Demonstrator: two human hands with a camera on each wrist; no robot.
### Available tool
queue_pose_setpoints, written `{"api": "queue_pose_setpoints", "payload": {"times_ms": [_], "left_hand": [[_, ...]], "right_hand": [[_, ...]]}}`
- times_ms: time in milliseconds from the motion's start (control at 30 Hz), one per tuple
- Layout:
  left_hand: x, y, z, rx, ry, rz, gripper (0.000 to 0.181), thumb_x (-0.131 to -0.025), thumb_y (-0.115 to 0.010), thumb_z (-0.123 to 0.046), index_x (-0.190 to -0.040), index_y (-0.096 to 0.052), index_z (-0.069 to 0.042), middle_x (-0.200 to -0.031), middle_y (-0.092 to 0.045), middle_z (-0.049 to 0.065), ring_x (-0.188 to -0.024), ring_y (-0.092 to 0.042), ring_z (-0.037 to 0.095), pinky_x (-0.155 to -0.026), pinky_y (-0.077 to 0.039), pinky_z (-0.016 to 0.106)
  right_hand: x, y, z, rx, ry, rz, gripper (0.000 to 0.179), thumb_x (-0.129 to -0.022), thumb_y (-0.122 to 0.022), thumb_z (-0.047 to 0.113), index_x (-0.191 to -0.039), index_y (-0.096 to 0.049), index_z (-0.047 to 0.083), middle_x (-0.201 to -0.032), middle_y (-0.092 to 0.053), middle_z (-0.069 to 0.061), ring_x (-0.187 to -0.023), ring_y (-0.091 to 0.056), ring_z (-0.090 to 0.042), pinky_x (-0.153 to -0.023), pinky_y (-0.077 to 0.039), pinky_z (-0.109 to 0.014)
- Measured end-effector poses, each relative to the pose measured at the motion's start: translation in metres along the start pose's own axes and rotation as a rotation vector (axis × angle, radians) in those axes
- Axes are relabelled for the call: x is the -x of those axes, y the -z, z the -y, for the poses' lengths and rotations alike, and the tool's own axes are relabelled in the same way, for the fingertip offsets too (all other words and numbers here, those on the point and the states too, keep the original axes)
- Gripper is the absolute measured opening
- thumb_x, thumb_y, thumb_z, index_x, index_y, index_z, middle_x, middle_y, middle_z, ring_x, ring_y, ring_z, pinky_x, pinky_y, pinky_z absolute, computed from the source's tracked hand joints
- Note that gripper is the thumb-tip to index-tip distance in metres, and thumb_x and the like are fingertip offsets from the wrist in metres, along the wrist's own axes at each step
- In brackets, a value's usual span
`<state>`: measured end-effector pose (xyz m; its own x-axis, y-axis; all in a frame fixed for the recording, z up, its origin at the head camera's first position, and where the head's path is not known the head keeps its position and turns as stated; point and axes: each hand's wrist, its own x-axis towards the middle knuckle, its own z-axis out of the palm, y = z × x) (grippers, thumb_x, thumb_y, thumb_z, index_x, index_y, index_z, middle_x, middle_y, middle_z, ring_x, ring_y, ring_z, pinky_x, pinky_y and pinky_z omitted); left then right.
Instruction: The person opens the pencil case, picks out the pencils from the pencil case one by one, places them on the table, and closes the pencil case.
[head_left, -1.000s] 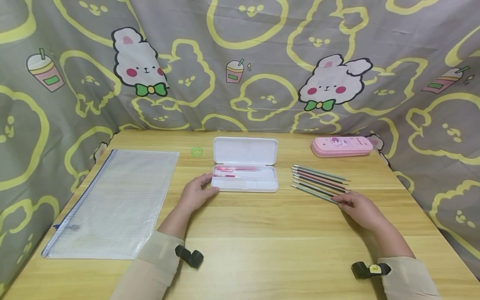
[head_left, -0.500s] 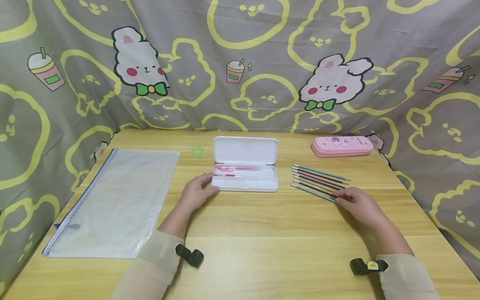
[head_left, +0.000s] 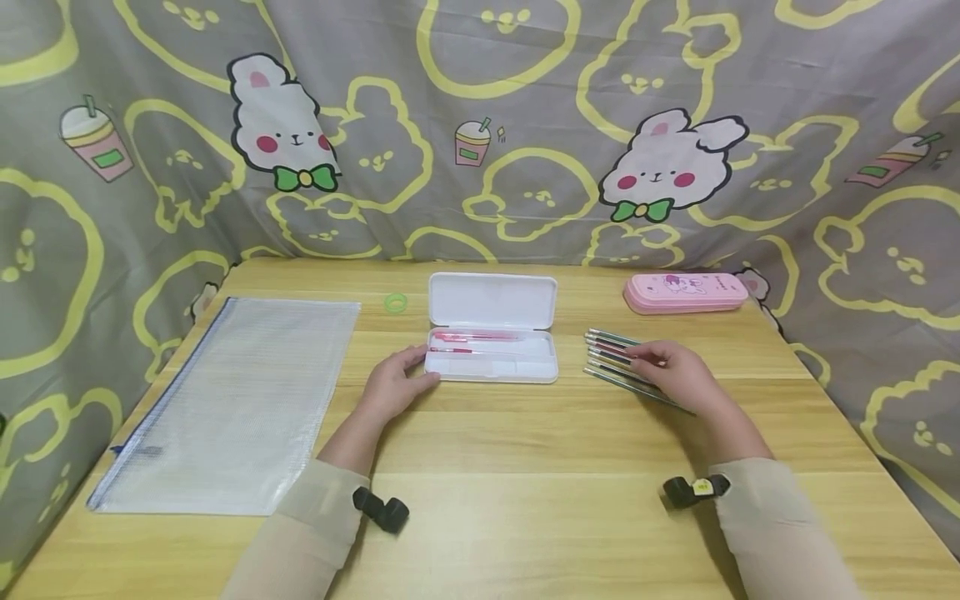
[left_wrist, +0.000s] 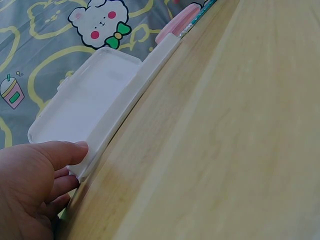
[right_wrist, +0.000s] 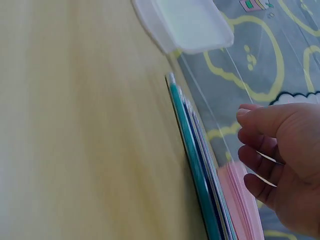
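Observation:
A white pencil case (head_left: 492,302) stands with its lid up in the middle of the table, with red-pink pens (head_left: 474,337) inside. My left hand (head_left: 390,387) holds the case's left end, thumb at the front corner and fingers at the side. To the right, several pencils (head_left: 606,372) lie side by side, white ends toward the case. Over them is my right hand (head_left: 678,375), which hides their middle and far parts. In the right wrist view, its fingers (right_wrist: 260,160) are loosely bent, with nothing between them and the thumb, apart from the teal pencil (right_wrist: 192,150).
A pink pencil box (head_left: 684,293) sits shut at the back right. Left of the white case is a green ring (head_left: 395,303), perhaps a tape roll. A translucent mesh zip pouch (head_left: 232,408) lies flat on the left. A patterned curtain (head_left: 525,125) borders the table's back.
My right hand has moved left and away from me, from the pencils' right ends to above their middle. My left hand has stayed at the white pencil case.

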<state>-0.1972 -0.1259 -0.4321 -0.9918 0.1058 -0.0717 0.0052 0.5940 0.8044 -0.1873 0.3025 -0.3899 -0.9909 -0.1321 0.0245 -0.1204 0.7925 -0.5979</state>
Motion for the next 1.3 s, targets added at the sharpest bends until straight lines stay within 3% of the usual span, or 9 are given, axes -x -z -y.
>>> {"api": "queue_pose_setpoints", "payload": {"times_ms": [300, 433, 600, 800, 1067, 1300], "left_hand": [[0.0, 0.0, 0.0, 0.007, 0.004, 0.001, 0.062, -0.089, -0.07, -0.031, -0.143, -0.049, -0.009, -0.153, -0.042, 0.016, -0.146, -0.032, 0.036, -0.122, -0.022, 0.051], [0.0, 0.0, 0.0, 0.011, 0.0, 0.002, 0.062, -0.088, -0.07, -0.03, -0.143, -0.049, -0.009, -0.152, -0.042, 0.017, -0.146, -0.033, 0.037, -0.122, -0.023, 0.052], [0.0, 0.0, 0.0, 0.004, 0.005, 0.004, 0.062, -0.089, -0.07, -0.03, -0.143, -0.049, -0.01, -0.153, -0.042, 0.016, -0.146, -0.032, 0.036, -0.122, -0.022, 0.051], [0.0, -0.001, 0.0, -0.003, 0.004, -0.001, 0.061, -0.089, -0.069, -0.03, -0.143, -0.049, -0.009, -0.152, -0.043, 0.015, -0.146, -0.033, 0.036, -0.122, -0.022, 0.052], [0.0, -0.001, 0.0, 0.011, 0.006, -0.006, 0.061, -0.088, -0.07, -0.029, -0.142, -0.05, -0.01, -0.152, -0.043, 0.014, -0.146, -0.033, 0.035, -0.122, -0.022, 0.052], [0.001, 0.0, 0.0, 0.008, 0.014, -0.007, 0.062, -0.088, -0.07, -0.03, -0.143, -0.05, -0.009, -0.152, -0.042, 0.016, -0.145, -0.033, 0.036, -0.122, -0.022, 0.052]], "right_hand": [[-0.046, -0.016, 0.03, -0.117, 0.006, -0.031, 0.034, -0.099, -0.057, 0.023, -0.126, -0.063, 0.003, -0.114, -0.067, -0.019, -0.105, -0.058, -0.028, -0.087, -0.048, -0.033], [-0.066, -0.022, 0.042, -0.159, 0.015, -0.046, 0.036, -0.099, -0.057, 0.024, -0.128, -0.061, 0.003, -0.117, -0.066, -0.02, -0.109, -0.058, -0.031, -0.09, -0.048, -0.037], [-0.09, -0.028, 0.06, -0.214, -0.038, -0.037, 0.041, -0.099, -0.056, 0.03, -0.132, -0.058, 0.006, -0.128, -0.062, -0.019, -0.12, -0.055, -0.033, -0.102, -0.047, -0.048], [-0.112, -0.034, 0.077, -0.267, -0.056, -0.066, 0.042, -0.099, -0.057, 0.03, -0.135, -0.057, 0.008, -0.13, -0.06, -0.019, -0.122, -0.054, -0.033, -0.102, -0.047, -0.047], [-0.126, -0.039, 0.082, -0.278, -0.034, -0.072, 0.038, -0.099, -0.056, 0.022, -0.132, -0.057, 0.002, -0.127, -0.06, -0.022, -0.118, -0.056, -0.033, -0.102, -0.048, -0.046], [-0.119, -0.041, 0.083, -0.279, -0.041, -0.063, 0.04, -0.1, -0.056, 0.031, -0.129, -0.06, 0.005, -0.128, -0.062, -0.018, -0.118, -0.056, -0.031, -0.102, -0.048, -0.045]]}}
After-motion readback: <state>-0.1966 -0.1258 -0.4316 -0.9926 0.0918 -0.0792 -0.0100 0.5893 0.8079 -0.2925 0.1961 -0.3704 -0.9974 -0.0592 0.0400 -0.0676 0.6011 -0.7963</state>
